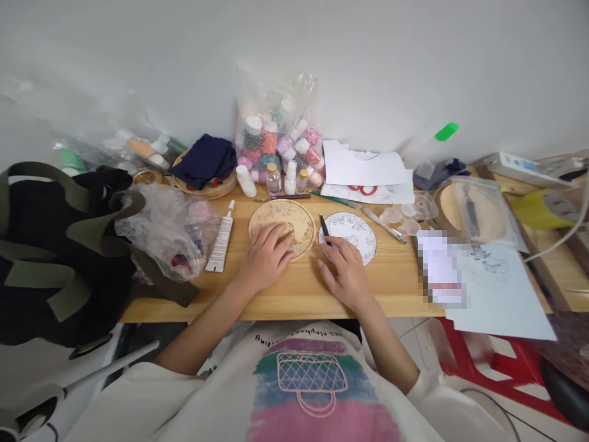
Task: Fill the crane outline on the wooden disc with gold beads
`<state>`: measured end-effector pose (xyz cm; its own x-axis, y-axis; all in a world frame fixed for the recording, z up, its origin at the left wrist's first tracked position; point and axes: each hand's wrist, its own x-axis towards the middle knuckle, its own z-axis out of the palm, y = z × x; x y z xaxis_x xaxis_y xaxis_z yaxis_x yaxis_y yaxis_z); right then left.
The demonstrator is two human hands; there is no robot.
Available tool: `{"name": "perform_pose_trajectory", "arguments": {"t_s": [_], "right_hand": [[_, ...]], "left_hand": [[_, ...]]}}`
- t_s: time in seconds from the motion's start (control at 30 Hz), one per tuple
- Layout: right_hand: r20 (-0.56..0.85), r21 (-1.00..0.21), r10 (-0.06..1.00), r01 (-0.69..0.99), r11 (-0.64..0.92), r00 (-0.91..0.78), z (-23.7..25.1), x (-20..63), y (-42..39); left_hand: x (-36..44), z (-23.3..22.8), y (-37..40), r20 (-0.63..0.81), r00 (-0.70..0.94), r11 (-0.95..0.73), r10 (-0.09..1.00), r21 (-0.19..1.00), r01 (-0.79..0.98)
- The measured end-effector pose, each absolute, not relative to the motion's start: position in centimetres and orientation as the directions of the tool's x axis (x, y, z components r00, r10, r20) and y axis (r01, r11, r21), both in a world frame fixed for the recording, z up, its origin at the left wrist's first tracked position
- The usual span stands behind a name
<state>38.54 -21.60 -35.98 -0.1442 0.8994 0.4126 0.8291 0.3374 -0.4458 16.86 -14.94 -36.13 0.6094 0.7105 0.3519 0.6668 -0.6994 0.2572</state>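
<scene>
My left hand lies over the lower left of a round wooden disc. Its fingers are stretched out on the disc, which carries a fine drawn pattern with some yellow along one curve. To the right, my right hand rests on the table and the lower edge of a round white paper with a black line drawing. Thumb and index finger are apart. A black pen lies at the paper's left edge, its lower end by my right fingertips; I see no grip around it.
A white glue tube lies left of the disc. Behind stand small bottles and a clear bag of bead jars. Brushes, a plastic palette and a phone lie right. A black bag crowds the left.
</scene>
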Motion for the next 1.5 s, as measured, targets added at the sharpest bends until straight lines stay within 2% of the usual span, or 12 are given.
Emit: {"name": "perform_pose_trajectory", "arguments": {"t_s": [0.13,0.33,0.47,0.7,0.97,1.3,1.5], "right_hand": [[0.407,-0.469,0.909,0.833,0.293,-0.091,-37.0,37.9,-21.3],[0.392,-0.514,0.919,0.816,0.264,-0.051,-37.0,37.9,-21.4],[0.413,-0.525,0.91,0.806,0.274,-0.04,-36.9,37.9,-21.3],[0.42,-0.588,0.907,0.763,0.269,0.004,-36.9,38.1,-21.4],[0.505,-0.556,0.863,0.763,0.329,-0.005,-36.9,38.3,-21.3],[0.509,-0.577,0.861,0.739,0.349,-0.009,-37.2,38.5,-21.2],[0.505,-0.569,0.863,0.749,0.34,-0.008,-36.9,38.5,-21.2]], "left_hand": [[16.8,-36.1,-14.8,0.302,0.604,-0.674,0.738,0.276,0.685],[16.9,-36.4,-14.7,0.331,0.601,-0.684,0.728,0.277,0.675],[17.0,-36.1,-14.7,0.326,0.622,-0.697,0.712,0.213,0.685],[17.0,-35.5,-16.7,0.237,0.619,-0.655,0.749,0.119,0.746],[16.6,-36.6,-17.6,0.254,0.568,-0.609,0.783,0.124,0.783],[16.1,-35.9,-18.6,0.187,0.516,-0.539,0.836,0.107,0.835],[16.1,-36.3,-18.8,0.241,0.514,-0.552,0.823,0.13,0.824]]}}
